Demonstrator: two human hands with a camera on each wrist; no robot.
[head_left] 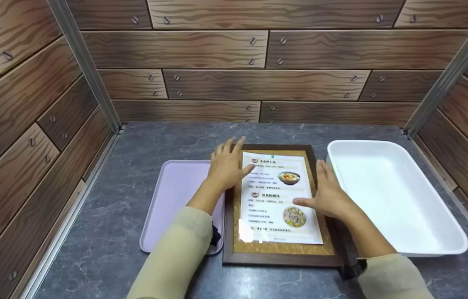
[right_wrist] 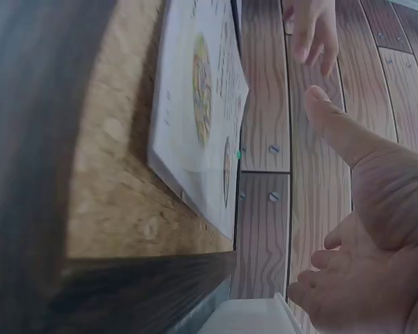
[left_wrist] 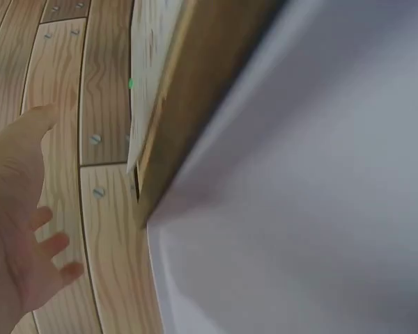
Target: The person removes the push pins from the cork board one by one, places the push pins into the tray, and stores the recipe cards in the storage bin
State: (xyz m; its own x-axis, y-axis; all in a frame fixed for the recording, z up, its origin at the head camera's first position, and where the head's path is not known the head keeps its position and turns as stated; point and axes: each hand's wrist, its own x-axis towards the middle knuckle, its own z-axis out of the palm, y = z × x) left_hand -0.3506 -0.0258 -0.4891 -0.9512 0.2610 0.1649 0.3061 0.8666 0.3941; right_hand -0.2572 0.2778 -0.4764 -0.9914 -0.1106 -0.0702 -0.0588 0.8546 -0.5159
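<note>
A cork board [head_left: 246, 248] in a dark brown wooden frame lies flat on the table. A green pushpin [head_left: 272, 156] at the top fastens a printed recipe sheet [head_left: 273, 199] with two food pictures to it. My left hand [head_left: 225, 166] is at the board's upper left edge, fingers extended and thumb over the sheet. On the right side my right hand [head_left: 330, 196] is by the frame, its fingers straight and thumb pointing inward above the sheet. In the wrist views, both the left hand [left_wrist: 14, 202] and right hand [right_wrist: 380, 223] look spread with nothing held.
Left of the board lies a shallow lilac tray [head_left: 176, 199], partly under my left forearm. A deep white plastic tub [head_left: 387, 182] stands on the right. Wood-patterned walls [head_left: 217, 50] enclose the dark marbled table [head_left: 109, 199] at the back and sides.
</note>
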